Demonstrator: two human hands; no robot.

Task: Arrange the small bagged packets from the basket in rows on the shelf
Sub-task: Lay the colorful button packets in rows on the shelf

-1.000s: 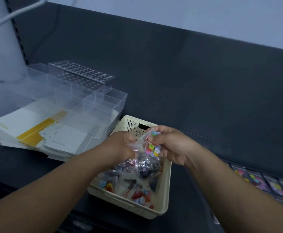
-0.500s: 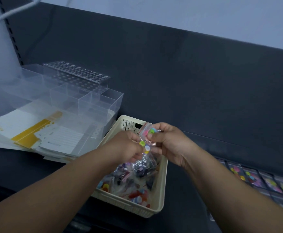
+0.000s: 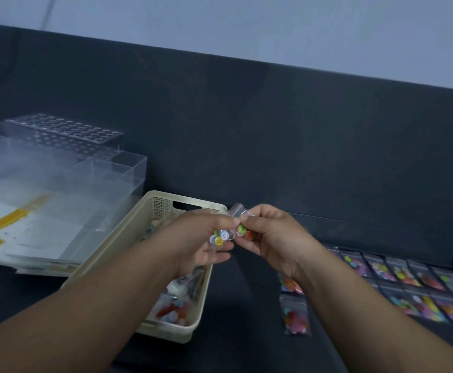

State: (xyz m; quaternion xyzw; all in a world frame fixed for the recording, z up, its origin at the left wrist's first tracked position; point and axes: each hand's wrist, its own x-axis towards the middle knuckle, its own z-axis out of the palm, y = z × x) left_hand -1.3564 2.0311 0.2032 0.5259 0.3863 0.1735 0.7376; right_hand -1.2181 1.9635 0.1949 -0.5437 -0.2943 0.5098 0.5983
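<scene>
Two bare forearms are reaching in from the near edge. Just beyond them a cream basket (image 3: pixel 166 332) is sitting on the dark shelf (image 3: pixel 247 319), with more button packets lying loose inside it. To the right of the basket, the laid packets (image 3: pixel 408 278) are lying flat in rows, their long sides running away from the onlooker. The end packet (image 3: pixel 295 316) of these rows is lying just beneath the right wrist.

Above the basket's far right corner, the left hand (image 3: pixel 198 238) is pinching a yellow-and-blue packet (image 3: pixel 220 237). The right hand (image 3: pixel 273 238) is pinching a green-and-red packet (image 3: pixel 243 230), whose clear top is sticking up. The two packets are touching, and they seem to be in the middle of being pulled apart. The rows are lying to the right of both hands and nearer the onlooker. The right hand is the closer one, so it looks better placed to set a packet down, long side matching the others, beside the end packet.

Farther back on the left, clear plastic boxes (image 3: pixel 58 168) are standing over papers with a yellow band (image 3: pixel 10 224). Behind everything a dark back panel (image 3: pixel 247 130) is rising.

Half a second earlier both hands were over the middle of the basket, with a clump of packets dangling below them. Now the hands have shifted right, the clump is gone, and far more of the rows is showing.
</scene>
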